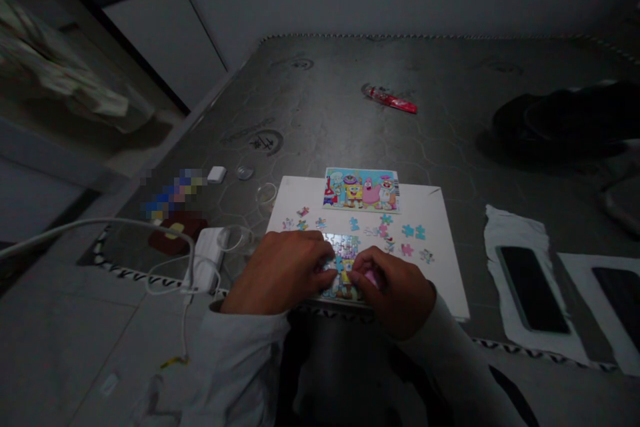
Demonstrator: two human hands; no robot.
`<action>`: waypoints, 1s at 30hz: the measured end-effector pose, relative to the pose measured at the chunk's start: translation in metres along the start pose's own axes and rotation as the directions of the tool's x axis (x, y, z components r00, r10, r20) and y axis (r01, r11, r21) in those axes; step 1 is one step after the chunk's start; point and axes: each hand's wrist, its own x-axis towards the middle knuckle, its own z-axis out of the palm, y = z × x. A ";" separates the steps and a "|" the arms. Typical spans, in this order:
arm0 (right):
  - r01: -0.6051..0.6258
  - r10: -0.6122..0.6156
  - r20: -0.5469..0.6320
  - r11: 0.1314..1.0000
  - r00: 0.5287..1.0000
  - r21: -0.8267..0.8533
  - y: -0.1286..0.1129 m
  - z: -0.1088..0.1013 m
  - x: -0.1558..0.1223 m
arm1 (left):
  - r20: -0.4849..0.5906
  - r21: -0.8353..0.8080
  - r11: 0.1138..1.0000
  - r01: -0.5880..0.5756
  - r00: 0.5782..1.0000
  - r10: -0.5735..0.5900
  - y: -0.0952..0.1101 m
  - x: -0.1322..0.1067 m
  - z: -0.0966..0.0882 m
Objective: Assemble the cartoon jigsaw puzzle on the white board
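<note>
A partly assembled jigsaw puzzle [345, 243] with cartoon figures lies at the front of a white board [450, 280]. My left hand [287, 270] rests over the puzzle's left part, thumb and fingers bent together; what they hold, if anything, is hidden. Close to those fingertips, a light-blue puzzle piece [339, 264] shows over the puzzle. From the right, my right hand [393, 287] reaches in, fingers curled and thumb pressed near the puzzle's middle. Its grip is too small to make out. Several loose pieces, such as a blue one [408, 231] and a pink one [407, 250], lie around.
A cartoon picture card [361, 190] lies at the board's back. To the left are a white power strip [207, 257] with cables, a brown case [177, 230] and clear rings [267, 194]. A phone [533, 288] is at right, a red packet [393, 100] farther back.
</note>
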 end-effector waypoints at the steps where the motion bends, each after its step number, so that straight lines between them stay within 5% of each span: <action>1: 0.015 -0.015 0.008 1.000 1.000 0.006 0.001 0.000 0.000 | 0.007 0.001 1.000 0.006 1.000 -0.006 0.000 0.000 -0.001; 30: 0.055 -0.056 -0.030 0.998 0.998 -0.008 0.005 0.004 -0.002 | 0.142 -0.079 0.991 0.107 0.985 -0.095 0.000 -0.002 0.005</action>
